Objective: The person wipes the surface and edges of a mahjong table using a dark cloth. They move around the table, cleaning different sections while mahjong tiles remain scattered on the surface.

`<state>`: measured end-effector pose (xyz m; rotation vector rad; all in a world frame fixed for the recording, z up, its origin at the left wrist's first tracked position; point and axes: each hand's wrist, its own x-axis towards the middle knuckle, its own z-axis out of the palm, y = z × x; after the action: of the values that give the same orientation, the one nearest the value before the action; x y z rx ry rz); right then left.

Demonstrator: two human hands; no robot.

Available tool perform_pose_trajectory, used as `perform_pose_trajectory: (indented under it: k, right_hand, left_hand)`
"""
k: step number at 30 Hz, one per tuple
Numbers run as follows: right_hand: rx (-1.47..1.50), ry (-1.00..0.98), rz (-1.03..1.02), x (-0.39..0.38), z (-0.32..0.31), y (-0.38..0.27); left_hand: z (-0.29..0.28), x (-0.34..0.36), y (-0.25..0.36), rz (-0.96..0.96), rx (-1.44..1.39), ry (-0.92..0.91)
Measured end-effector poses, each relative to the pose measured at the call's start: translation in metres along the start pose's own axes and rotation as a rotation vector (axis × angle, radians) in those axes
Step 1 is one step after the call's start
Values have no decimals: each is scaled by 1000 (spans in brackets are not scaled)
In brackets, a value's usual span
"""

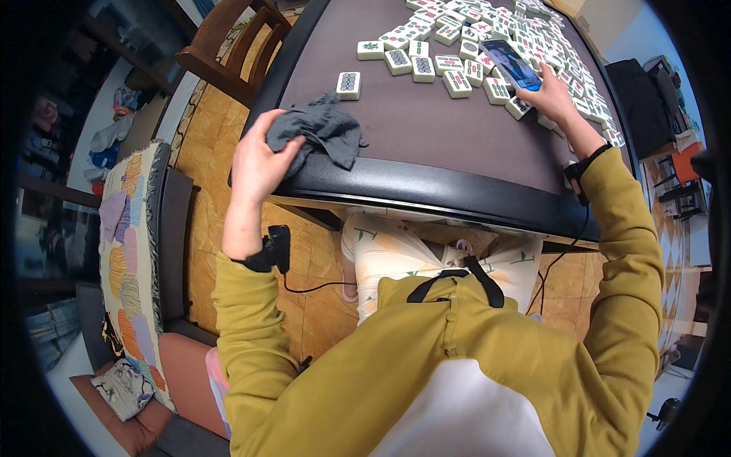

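Observation:
Bunched in my left hand [260, 156] is a dark grey cloth [329, 131], lying over the near left corner of the table. My fingers and thumb pinch its left side. Toward the table's right side, my right hand [550, 97] grips a smartphone [509, 64] by its lower end, its lit screen facing up. The phone is above a crowd of mahjong tiles [457, 84], most of them face up. One tile [349, 85] with round dots stands apart, just beyond the cloth.
The table [426, 133] has a brown-grey top and a padded black rim [426, 181]. A wooden chair [228, 46] stands at its far left. A sofa with a patterned cover [133, 259] is on the left. Black wristbands trail cables [320, 288] beside my legs.

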<state>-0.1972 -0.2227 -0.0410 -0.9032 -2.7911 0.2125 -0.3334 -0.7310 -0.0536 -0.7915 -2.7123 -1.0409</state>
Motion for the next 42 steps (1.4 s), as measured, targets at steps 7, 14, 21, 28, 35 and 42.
perform_pose_trajectory:
  k: [7, 14, 21, 28, 35, 42]
  right_hand:
    - [466, -148, -915, -91, -16, -96]
    - [492, -501, -901, -145, -40, -109]
    - [152, -380, -959, -198, -57, -53]
    - [83, -461, -1155, -171, -22, -107]
    - [196, -470, -1314, -145, 22, -241]
    - [281, -416, -1349, -141, 49, -342]
  left_hand:
    - [61, -26, 105, 134, -142, -222]
    - [63, -43, 117, 447, -695, -543]
    - [-30, -6, -50, 284, 327, 84]
    - [-16, -2, -80, 218, 142, -29]
    - [-14, -1, -91, 221, -79, 51]
    - [-16, -2, -93, 143, -167, 41]
